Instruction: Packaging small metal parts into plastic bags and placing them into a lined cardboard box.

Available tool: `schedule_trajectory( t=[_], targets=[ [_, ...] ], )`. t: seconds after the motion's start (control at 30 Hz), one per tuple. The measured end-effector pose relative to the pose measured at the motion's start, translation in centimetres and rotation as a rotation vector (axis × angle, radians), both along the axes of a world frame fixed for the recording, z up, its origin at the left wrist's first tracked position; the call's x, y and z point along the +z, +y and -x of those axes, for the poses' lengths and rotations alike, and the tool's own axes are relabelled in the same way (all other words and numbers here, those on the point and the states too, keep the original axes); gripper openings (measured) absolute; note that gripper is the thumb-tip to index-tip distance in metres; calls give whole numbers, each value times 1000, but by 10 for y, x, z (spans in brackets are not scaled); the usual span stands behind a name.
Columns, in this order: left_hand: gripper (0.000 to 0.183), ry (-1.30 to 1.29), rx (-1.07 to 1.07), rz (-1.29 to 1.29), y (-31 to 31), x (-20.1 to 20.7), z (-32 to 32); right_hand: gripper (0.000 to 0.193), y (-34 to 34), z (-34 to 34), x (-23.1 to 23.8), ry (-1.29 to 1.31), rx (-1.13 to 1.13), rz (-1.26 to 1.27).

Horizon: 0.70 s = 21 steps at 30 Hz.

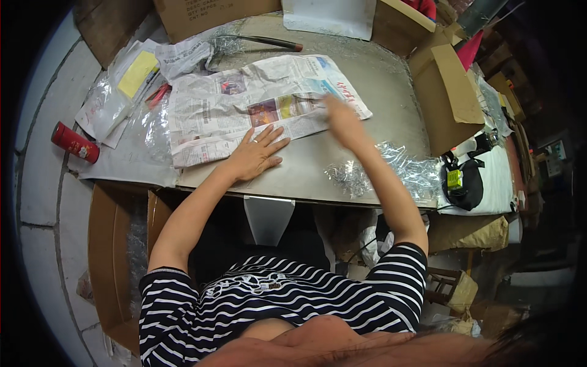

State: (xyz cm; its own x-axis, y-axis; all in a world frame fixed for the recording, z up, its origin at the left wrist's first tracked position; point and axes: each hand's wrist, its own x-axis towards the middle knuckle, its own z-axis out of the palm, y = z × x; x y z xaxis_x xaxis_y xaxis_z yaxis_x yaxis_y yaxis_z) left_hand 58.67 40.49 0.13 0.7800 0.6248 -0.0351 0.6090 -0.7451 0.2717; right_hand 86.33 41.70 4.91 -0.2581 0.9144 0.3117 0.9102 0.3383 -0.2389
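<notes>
The left hand (pixel 260 153) is palm down with its fingers spread, and it presses on the near edge of the newspaper (pixel 214 113) without grasping anything. The right hand (pixel 343 122) is positioned at the right part of the same near edge; motion blur covers its fingers, so whether it grips the paper or only touches it cannot be determined. The newspaper lies on the middle of the counter (pixel 315 165), its surface wrinkled, with a crease running along the near side. Crumpled clear film (pixel 385 174) lies at the near right of the counter, partly behind the right forearm. To the left of the newspaper, a sheet of clear plastic (pixel 153 137) lies close by, with a red-handled tool (pixel 160 96) and a yellow paper (pixel 137 72) above it. A dark rod (pixel 263 41) with a reddish-brown end rests beyond the far edge of the newspaper. A red cylindrical container (pixel 76 142) is located at the far left, near the edge of the counter. An open cardboard box (pixel 449 98) stands along the right side; nearer the person, a black pouch (pixel 469 192) carries a yellow-green item (pixel 454 179). A second cardboard box (pixel 110 244) stands below the counter at the left.
</notes>
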Motion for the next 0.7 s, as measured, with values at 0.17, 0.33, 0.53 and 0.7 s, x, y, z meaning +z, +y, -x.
schedule_trajectory(
  t=[0.17,0.33,0.53,0.7],
  targets=[
    [58,-16,5,-30,-2,0,0,60,-44,47,-26,-177,357,345],
    [56,-20,35,13,-3,3,-1,66,-39,8,-25,-296,216,350],
    [55,-50,24,28,-1,1,-2,72,-13,-91,-33,-190,-165,435],
    [55,-81,39,25,3,-5,6,50,10,-131,-47,-229,-279,302]
  ],
)
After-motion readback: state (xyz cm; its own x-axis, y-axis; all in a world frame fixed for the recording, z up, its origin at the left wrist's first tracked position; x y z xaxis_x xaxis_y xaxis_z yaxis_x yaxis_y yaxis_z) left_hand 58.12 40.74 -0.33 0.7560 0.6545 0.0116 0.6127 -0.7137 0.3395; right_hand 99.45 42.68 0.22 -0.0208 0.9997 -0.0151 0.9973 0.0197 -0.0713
